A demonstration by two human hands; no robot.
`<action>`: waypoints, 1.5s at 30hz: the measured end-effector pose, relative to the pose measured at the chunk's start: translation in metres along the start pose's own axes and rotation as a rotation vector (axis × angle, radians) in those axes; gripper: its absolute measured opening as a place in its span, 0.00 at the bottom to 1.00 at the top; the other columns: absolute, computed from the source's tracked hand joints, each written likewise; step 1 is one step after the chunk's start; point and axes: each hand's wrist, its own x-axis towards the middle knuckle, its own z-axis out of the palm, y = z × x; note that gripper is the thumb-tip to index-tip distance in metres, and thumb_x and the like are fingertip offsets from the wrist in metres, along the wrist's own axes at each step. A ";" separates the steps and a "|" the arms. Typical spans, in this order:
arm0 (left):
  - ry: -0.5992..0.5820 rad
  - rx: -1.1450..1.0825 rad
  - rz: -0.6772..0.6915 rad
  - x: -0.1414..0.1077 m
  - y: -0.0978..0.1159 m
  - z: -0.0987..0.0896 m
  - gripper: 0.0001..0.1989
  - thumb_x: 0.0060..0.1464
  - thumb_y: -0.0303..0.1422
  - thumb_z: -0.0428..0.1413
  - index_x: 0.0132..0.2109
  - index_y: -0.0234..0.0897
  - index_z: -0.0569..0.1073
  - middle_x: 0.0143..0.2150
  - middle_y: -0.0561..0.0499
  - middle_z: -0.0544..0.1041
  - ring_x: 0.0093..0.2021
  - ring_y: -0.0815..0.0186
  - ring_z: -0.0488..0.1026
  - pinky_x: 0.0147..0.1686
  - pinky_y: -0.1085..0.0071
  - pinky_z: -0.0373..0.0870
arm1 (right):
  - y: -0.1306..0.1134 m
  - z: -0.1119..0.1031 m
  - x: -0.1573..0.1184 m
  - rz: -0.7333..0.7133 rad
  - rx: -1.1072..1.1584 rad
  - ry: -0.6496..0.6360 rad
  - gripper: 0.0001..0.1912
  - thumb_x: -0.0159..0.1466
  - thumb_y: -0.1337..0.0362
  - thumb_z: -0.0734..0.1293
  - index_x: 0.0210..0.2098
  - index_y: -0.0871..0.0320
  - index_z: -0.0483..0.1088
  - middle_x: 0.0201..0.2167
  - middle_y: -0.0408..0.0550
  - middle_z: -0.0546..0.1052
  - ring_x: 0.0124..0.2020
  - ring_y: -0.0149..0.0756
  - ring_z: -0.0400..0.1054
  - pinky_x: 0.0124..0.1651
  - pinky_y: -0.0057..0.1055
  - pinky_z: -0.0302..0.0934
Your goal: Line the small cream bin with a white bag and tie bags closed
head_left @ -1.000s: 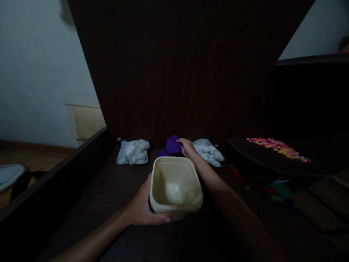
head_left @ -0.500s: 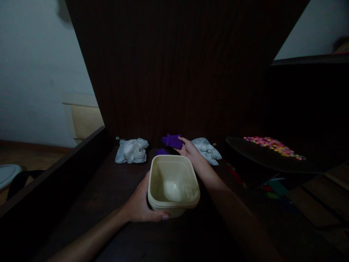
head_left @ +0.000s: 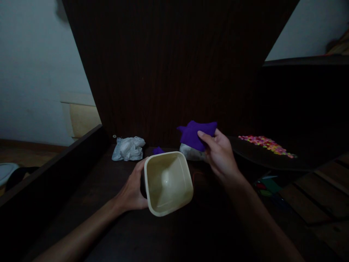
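Forearms (head_left: 84,227) slant inward from the near side, left hand (head_left: 132,191) gripping a cream container (head_left: 163,165) by its left wall, right hand (head_left: 222,154) pinching a purple cloth (head_left: 194,134) farther away, to the right.

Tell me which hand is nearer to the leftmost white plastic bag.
Left. The left hand, holding the cream container, is on the near side of the plastic bag; the right hand, holding purple cloth, is farther off, well to the bag's right.

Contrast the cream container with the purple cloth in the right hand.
The cream container is boxy and open; the purple cloth is flatter. The container looks larger than the cloth. The left hand holds the container; the right hand pinches the cloth. Each is one colour.
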 end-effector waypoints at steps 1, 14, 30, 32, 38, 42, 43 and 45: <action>0.007 0.052 0.034 0.001 -0.001 0.000 0.60 0.38 0.44 0.74 0.72 0.42 0.51 0.68 0.35 0.61 0.67 0.37 0.63 0.64 0.37 0.63 | -0.007 0.000 -0.013 -0.076 -0.093 -0.018 0.11 0.62 0.63 0.71 0.43 0.55 0.71 0.38 0.44 0.81 0.40 0.35 0.77 0.49 0.32 0.71; 0.042 0.181 0.179 0.001 -0.006 -0.002 0.63 0.42 0.44 0.72 0.75 0.44 0.42 0.71 0.36 0.58 0.68 0.35 0.61 0.66 0.39 0.62 | -0.021 0.019 -0.100 0.018 -1.069 -1.102 0.09 0.69 0.68 0.62 0.47 0.57 0.72 0.41 0.50 0.81 0.38 0.39 0.76 0.37 0.30 0.62; 0.071 0.225 0.237 0.001 -0.009 -0.001 0.56 0.47 0.46 0.69 0.74 0.42 0.46 0.69 0.35 0.61 0.66 0.34 0.64 0.61 0.34 0.68 | 0.023 0.024 -0.094 -0.168 -1.081 -0.923 0.37 0.54 0.83 0.60 0.62 0.61 0.61 0.55 0.57 0.71 0.54 0.45 0.70 0.55 0.40 0.67; 0.069 0.205 0.228 0.000 -0.010 0.000 0.56 0.47 0.46 0.68 0.74 0.43 0.46 0.70 0.36 0.60 0.66 0.32 0.64 0.60 0.34 0.69 | 0.019 0.026 -0.092 -0.182 -1.147 -0.949 0.34 0.53 0.84 0.60 0.59 0.63 0.63 0.54 0.58 0.70 0.52 0.44 0.71 0.52 0.39 0.68; 0.077 0.186 0.307 0.001 -0.013 0.001 0.57 0.48 0.44 0.69 0.75 0.43 0.43 0.69 0.35 0.62 0.68 0.38 0.63 0.63 0.35 0.66 | 0.019 0.037 -0.086 -0.444 -1.390 -0.939 0.12 0.66 0.75 0.61 0.46 0.63 0.72 0.47 0.59 0.73 0.47 0.48 0.68 0.44 0.41 0.66; 0.092 0.177 0.353 0.003 -0.012 0.001 0.57 0.47 0.44 0.69 0.75 0.40 0.45 0.68 0.33 0.63 0.67 0.37 0.63 0.62 0.34 0.65 | 0.029 0.042 -0.087 -0.692 -1.426 -0.993 0.15 0.72 0.71 0.59 0.33 0.60 0.74 0.35 0.54 0.75 0.41 0.43 0.69 0.38 0.37 0.63; 0.088 0.173 0.357 0.003 -0.011 0.001 0.57 0.47 0.43 0.69 0.75 0.40 0.45 0.67 0.33 0.64 0.67 0.36 0.63 0.62 0.34 0.66 | 0.030 0.041 -0.088 -0.716 -1.411 -1.048 0.16 0.72 0.71 0.59 0.32 0.60 0.74 0.33 0.53 0.75 0.39 0.43 0.69 0.38 0.37 0.63; 0.083 0.157 0.345 0.004 -0.010 0.001 0.57 0.46 0.43 0.69 0.75 0.40 0.46 0.66 0.33 0.65 0.66 0.36 0.64 0.61 0.33 0.67 | 0.030 0.038 -0.089 -0.698 -1.392 -1.168 0.14 0.72 0.71 0.60 0.33 0.62 0.75 0.32 0.52 0.76 0.39 0.42 0.70 0.38 0.37 0.64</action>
